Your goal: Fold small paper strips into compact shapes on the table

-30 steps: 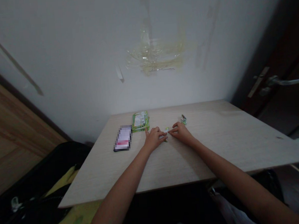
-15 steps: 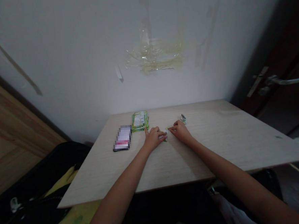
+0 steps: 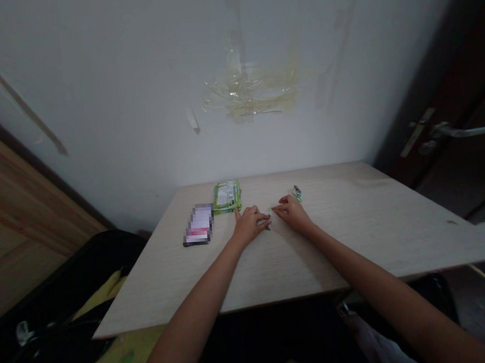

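On the pale tabletop, a small white-and-green piece (image 3: 269, 225), perhaps folded paper or wrapper, lies between my hands. My left hand (image 3: 249, 224) presses its fingers on the left side of the piece, the thumb side toward a green packet (image 3: 227, 196). At the piece's upper right edge, my right hand (image 3: 294, 213) pinches with thumb and forefinger. Just beyond my right hand rests a small crumpled green-and-white object (image 3: 296, 193), too small to name. My fingers hide part of the piece.
A phone (image 3: 199, 224) with a blurred screen lies left of the packet. The table (image 3: 351, 218) stands against a wall (image 3: 139, 100) with old tape (image 3: 253, 93) on it. A dark door with a metal handle (image 3: 469, 130) is at the right. Black bags and yellow cloth (image 3: 125, 358) sit at the lower left.
Almost nothing differs. Both hands stay at the small piece, with only a very slight shift of the right fingers.
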{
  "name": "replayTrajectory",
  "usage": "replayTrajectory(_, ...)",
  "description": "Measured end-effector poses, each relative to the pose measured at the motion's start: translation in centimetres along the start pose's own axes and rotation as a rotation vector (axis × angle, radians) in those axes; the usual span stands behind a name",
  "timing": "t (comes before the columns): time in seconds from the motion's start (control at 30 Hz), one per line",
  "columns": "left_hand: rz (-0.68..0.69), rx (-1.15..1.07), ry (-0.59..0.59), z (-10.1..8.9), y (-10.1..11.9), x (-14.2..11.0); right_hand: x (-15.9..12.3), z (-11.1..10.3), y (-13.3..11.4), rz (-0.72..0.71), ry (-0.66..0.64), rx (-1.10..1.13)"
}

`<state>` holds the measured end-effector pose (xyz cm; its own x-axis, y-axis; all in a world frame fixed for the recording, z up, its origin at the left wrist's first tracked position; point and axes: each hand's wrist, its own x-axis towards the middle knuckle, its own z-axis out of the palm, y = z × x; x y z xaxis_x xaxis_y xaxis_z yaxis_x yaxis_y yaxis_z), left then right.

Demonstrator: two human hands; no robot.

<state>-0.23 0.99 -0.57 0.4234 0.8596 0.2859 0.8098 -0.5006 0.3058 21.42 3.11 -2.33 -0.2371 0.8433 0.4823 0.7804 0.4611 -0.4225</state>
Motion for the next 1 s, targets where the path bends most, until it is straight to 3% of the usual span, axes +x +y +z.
replayTrajectory(0.5, -0.012, 0.003, -0.012, -0.2, 0.1, 0.1, 0.0, -0.2, -1.1, 0.036, -0.055, -0.124)
replayTrajectory(1.0, -0.023, 0.0, -0.03, -0.4, 0.3, 0.0, 0.0, -0.5, -1.7, 0.072, -0.071, -0.105)
